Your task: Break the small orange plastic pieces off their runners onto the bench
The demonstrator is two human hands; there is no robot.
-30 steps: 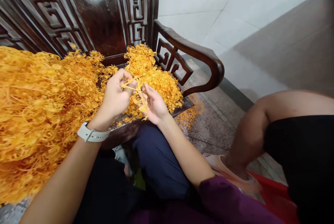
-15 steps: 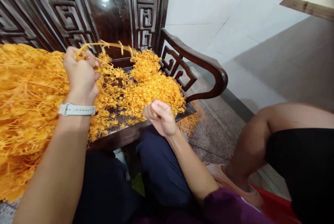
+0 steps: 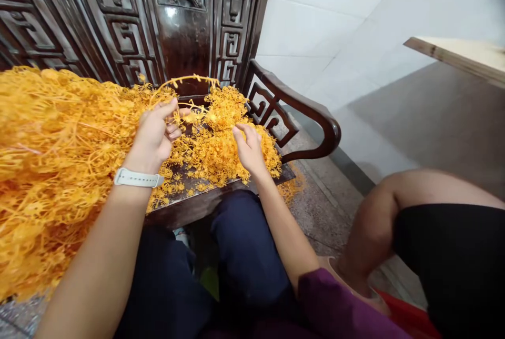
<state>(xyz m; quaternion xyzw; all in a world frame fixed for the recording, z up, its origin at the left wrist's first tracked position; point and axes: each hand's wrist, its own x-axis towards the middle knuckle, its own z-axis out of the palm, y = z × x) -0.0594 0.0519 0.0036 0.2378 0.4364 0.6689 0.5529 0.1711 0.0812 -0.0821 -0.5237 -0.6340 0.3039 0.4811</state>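
My left hand (image 3: 155,131), with a pale watch band (image 3: 138,178) on the wrist, is closed on a yellow plastic flower stem (image 3: 193,79). The stem arches to the right, with short bare side twigs along it. A second thin twig with small star-shaped pieces shows just right of the fingers. My right hand (image 3: 250,149) is over a heap of loose yellow plastic blossoms (image 3: 213,155), thumb and fingers slightly apart, with nothing visible in it. A large tangled mass of yellow stems with blossoms (image 3: 59,170) lies to the left of my left hand.
The heaps lie on a dark carved wooden bench with a curved armrest (image 3: 311,112) at its right end. Yellow bits (image 3: 294,186) are scattered on the floor beyond. Another person's bent knee (image 3: 382,207) is at right, below a wooden board (image 3: 453,55).
My left hand has come lower and to the right with the stem. My right hand has moved up over the blossom heap, and its curled fingers have loosened. The view has shifted slightly.
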